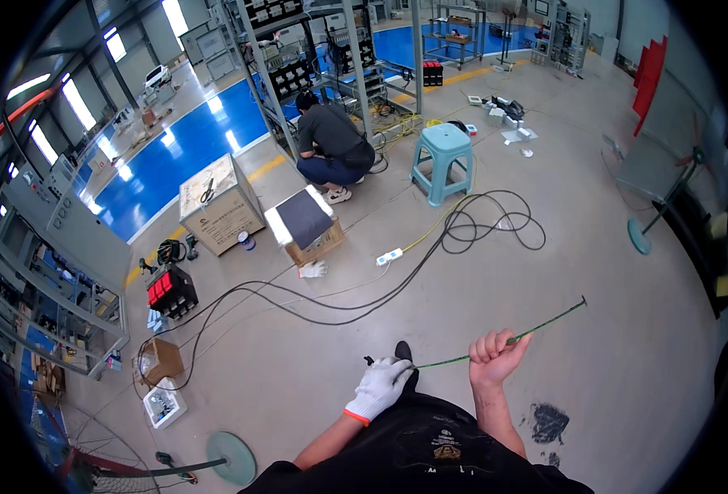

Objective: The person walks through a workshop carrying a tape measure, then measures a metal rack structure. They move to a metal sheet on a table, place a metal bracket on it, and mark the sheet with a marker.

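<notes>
Gloved left hand pinches the green wire, bare right hand fisted round it — looks like stripping; next, a steady pull.

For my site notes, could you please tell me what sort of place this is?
Probably a factory or electrical assembly hall: a wide grey concrete floor with blue painted lanes, tall metal racks of wired equipment, and black cables trailing across the ground.
</notes>
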`<action>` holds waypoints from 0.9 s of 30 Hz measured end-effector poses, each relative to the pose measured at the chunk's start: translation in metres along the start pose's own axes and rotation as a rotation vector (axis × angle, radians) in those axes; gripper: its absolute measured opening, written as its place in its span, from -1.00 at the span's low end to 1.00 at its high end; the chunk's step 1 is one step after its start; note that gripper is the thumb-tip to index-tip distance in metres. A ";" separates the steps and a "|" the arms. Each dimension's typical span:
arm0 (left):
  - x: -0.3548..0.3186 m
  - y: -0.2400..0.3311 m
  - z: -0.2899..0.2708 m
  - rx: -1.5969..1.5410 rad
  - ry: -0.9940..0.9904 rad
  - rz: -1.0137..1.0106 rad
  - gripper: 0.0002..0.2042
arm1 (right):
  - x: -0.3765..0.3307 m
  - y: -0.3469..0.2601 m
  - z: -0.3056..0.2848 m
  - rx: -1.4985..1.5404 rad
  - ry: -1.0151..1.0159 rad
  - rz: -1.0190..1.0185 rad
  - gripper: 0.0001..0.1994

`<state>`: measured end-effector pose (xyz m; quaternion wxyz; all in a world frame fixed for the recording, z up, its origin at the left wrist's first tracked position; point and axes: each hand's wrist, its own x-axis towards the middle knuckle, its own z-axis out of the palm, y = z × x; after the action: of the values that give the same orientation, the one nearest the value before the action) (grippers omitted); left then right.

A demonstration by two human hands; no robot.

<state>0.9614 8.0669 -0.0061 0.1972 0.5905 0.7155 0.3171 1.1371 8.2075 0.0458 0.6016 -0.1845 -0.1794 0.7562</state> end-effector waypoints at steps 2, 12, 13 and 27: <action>0.060 -0.013 0.004 -0.006 -0.007 0.049 -0.81 | 0.058 0.003 0.009 -0.027 0.036 -0.011 -0.34; 0.354 -0.038 -0.051 0.260 -0.018 0.202 -0.85 | 0.296 0.017 0.041 0.099 0.076 -0.097 -0.34; 0.376 -0.036 -0.052 0.285 -0.046 0.192 -0.84 | 0.319 0.017 0.042 0.112 0.073 -0.099 -0.34; 0.629 -0.020 0.038 0.112 0.140 -0.317 -0.79 | 0.674 0.009 0.049 0.054 -0.032 0.218 -0.33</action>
<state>0.8304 8.6830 0.0104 0.1612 0.4567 0.8282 0.2822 0.9646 8.8611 0.0416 0.5177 -0.1746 -0.1476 0.8245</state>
